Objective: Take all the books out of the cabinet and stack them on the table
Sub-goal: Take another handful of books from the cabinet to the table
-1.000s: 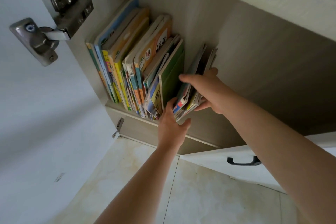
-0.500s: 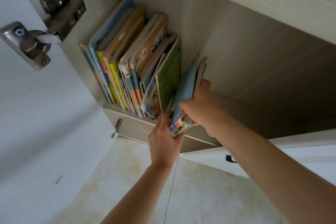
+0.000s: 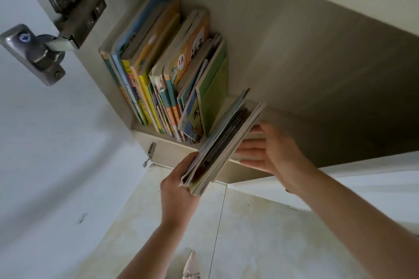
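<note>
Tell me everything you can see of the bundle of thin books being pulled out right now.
The bundle of thin books is several slim soft-cover booklets, blue outer cover, pale page edges fanned slightly. It tilts, upper end at the cabinet shelf edge, lower end out over the floor. The left hand grips its lower end; the right hand, fingers straight, is beside its right face.
</note>
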